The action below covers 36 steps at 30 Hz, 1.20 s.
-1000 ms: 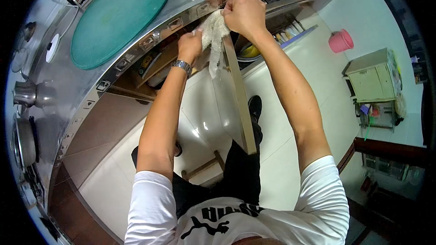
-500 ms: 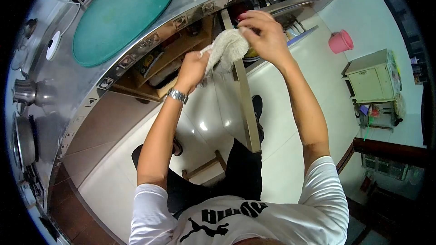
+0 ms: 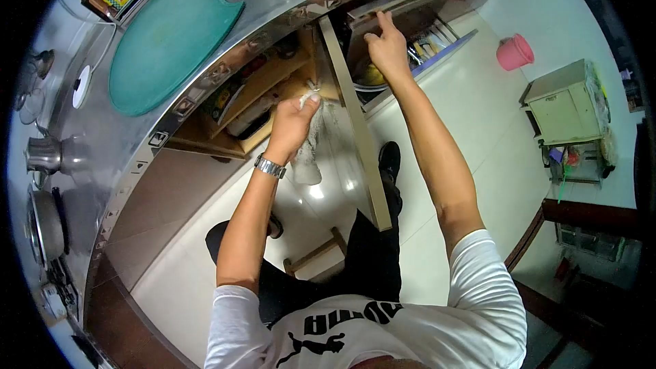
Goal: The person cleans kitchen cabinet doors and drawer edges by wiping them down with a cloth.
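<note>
My left hand [image 3: 292, 126] is closed round an off-white cloth [image 3: 309, 167], which hangs down from the fist in front of the open cabinet [image 3: 263, 89]. My right hand [image 3: 388, 51] holds nothing; its fingers are stretched out and apart, and the fingertips rest at the upper drawer front [image 3: 434, 1]. Below that hand, a lower drawer [image 3: 447, 53] stands pulled out with utensils and a yellowish item inside. Between my two hands, an open cabinet door [image 3: 360, 137] juts toward me, seen edge-on.
A teal cutting board [image 3: 171, 37] lies on the steel counter [image 3: 89, 119]. Bottles and boxes stand at its back, pots along the left. A low wooden stool [image 3: 318, 254] is between my legs. A pink bucket [image 3: 514, 52] and a small pale cabinet [image 3: 564, 109] are at the right.
The cloth, earlier stretched up near both hands, now hangs from my left hand, which has lowered slightly. My right hand has moved onto the upper drawer front; the jars in that drawer no longer show.
</note>
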Available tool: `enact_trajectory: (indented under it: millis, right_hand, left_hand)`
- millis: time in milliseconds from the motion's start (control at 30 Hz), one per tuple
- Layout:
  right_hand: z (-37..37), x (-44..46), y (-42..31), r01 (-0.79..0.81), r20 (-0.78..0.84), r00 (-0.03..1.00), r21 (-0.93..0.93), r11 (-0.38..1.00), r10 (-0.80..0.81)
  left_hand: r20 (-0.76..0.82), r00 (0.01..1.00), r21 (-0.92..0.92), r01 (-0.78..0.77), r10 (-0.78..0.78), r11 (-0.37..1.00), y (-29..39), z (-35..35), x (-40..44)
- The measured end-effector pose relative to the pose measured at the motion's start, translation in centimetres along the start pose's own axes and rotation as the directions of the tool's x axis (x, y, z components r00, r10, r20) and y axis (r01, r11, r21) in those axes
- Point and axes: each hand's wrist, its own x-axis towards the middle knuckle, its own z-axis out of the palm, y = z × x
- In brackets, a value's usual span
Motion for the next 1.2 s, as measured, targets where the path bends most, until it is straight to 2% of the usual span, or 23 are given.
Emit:
enact_trajectory:
  millis: [33, 67, 100, 167, 233, 300, 367, 433, 467, 500, 533, 567, 600, 633, 667, 700, 767, 833, 933, 1033, 1100, 1133, 1200]
  right_hand:
    - [0.4, 0.4, 0.4, 0.022, 0.002, 1.000, 0.005, 1.000, -0.022]
    - [0.9, 0.8, 0.8, 0.020, -0.001, 1.000, 0.008, 1.000, -0.020]
    - [1.3, 1.2, 0.8, 0.027, 0.013, 1.000, 0.028, 0.999, -0.027]
    - [1.7, 1.9, 1.1, 0.031, 0.024, 0.999, 0.052, 0.998, -0.033]
    - [1.7, 2.4, 0.6, 0.093, 0.092, 0.991, 0.031, 0.995, -0.096]
    - [1.7, 2.0, 0.1, 0.126, 0.053, 0.990, 0.048, 0.991, -0.129]
    - [-0.2, 0.2, -3.1, -0.126, 0.329, 0.944, 0.370, 0.920, -0.003]
    - [-1.7, -2.3, -5.8, 0.257, 0.167, 0.918, 0.443, 0.859, -0.361]
    - [-2.7, -3.3, -7.5, 0.340, 0.170, 0.870, 0.471, 0.814, -0.463]
    - [-3.6, -4.2, -8.8, 0.419, 0.168, 0.812, 0.499, 0.759, -0.559]
    - [-3.9, -4.9, -9.3, 0.336, 0.213, 0.796, 0.622, 0.707, -0.566]
    - [-4.4, -4.9, -9.0, 0.341, 0.205, 0.798, 0.622, 0.705, -0.567]
    - [-5.1, -5.0, -8.3, 0.102, 0.453, 0.734, 0.663, 0.742, -0.506]
    - [-5.7, -5.2, -7.7, -0.141, 0.670, 0.595, 0.631, 0.763, -0.444]
    - [-5.8, -5.4, -7.4, 0.006, 0.549, 0.686, 0.652, 0.758, -0.478]
    - [-6.2, -5.4, -7.4, 0.008, 0.547, 0.686, 0.654, 0.756, -0.480]
    - [-6.9, -5.4, -7.6, -0.381, 0.526, 0.817, 0.800, 0.464, -0.235]
    - [-6.6, -4.4, -6.6, -0.333, 0.487, 0.853, 0.784, 0.524, -0.186]
    - [-4.7, -2.7, -4.4, -0.375, 0.439, 0.894, 0.618, 0.691, 0.092]
    - [-2.0, -0.9, -2.7, -0.433, 0.457, 0.874, 0.573, 0.696, 0.166]
    - [0.1, 0.6, -1.3, -0.408, 0.437, 0.886, 0.581, 0.705, 0.152]
    - [1.0, 1.2, -1.3, -0.408, 0.414, 0.894, 0.596, 0.692, 0.170]
    - [2.4, 2.3, -1.6, -0.413, 0.382, 0.902, 0.630, 0.658, 0.201]
  left_hand:
    - [0.008, 0.999, -0.022, 0.049, -0.049, 0.999, 0.2, -0.1, 0.0]
    - [-0.015, 0.999, -0.006, -0.052, 0.052, 0.999, 0.4, 0.2, -0.1]
    - [-0.013, 0.999, -0.002, -0.052, 0.052, 0.999, 1.5, 0.5, -0.3]
    - [0.029, 1.000, -0.192, -0.004, 0.010, 0.981, 3.0, 0.7, -0.4]
    - [0.060, 0.998, -0.185, -0.008, 0.020, 0.983, 3.6, 0.4, 0.0]
    - [0.048, 0.998, -0.181, -0.042, 0.051, 0.983, 4.9, 0.3, 0.2]
    - [0.117, 0.988, -0.196, -0.080, 0.105, 0.977, 7.5, 0.2, -0.1]
    - [0.263, 0.945, -0.115, -0.168, 0.193, 0.979, 10.9, 0.0, -0.9]
    - [0.359, 0.919, 0.022, -0.185, 0.165, 0.983, 11.6, -1.0, -0.7]
    - [0.414, 0.880, 0.021, -0.263, 0.231, 0.965, 13.3, -0.7, -1.5]
    - [0.414, 0.879, -0.006, -0.256, 0.235, 0.967, 14.4, -0.6, -2.0]
    - [0.414, 0.876, -0.034, -0.255, 0.246, 0.966, 15.3, -0.7, -2.3]
    - [0.408, 0.866, -0.043, -0.300, 0.291, 0.953, 16.0, -0.9, -2.4]
    - [0.352, 0.891, -0.103, -0.269, 0.288, 0.958, 16.2, -1.2, -2.4]
    - [0.300, 0.912, -0.146, -0.246, 0.280, 0.958, 16.3, -1.2, -2.3]
    - [0.247, 0.932, -0.190, -0.223, 0.267, 0.956, 16.1, -1.0, -2.1]
    - [0.149, 0.979, -0.186, -0.113, 0.142, 0.976, 14.9, -0.3, -1.7]
    - [0.113, 0.994, -0.162, 0.033, -0.015, 0.986, 12.5, 0.4, -0.4]
    - [0.078, 0.995, -0.157, 0.066, -0.054, 0.985, 8.4, 0.9, 3.3]
    - [-0.065, 0.993, -0.128, 0.093, -0.102, 0.987, 6.8, 0.9, 6.2]
    - [-0.183, 0.983, -0.235, -0.010, -0.034, 0.972, 6.3, 1.5, 7.3]
    - [-0.288, 0.957, -0.011, 0.029, -0.031, 1.000, 7.1, 1.6, 7.4]
    - [-0.288, 0.956, -0.045, 0.047, -0.058, 0.998, 7.3, 1.3, 9.2]
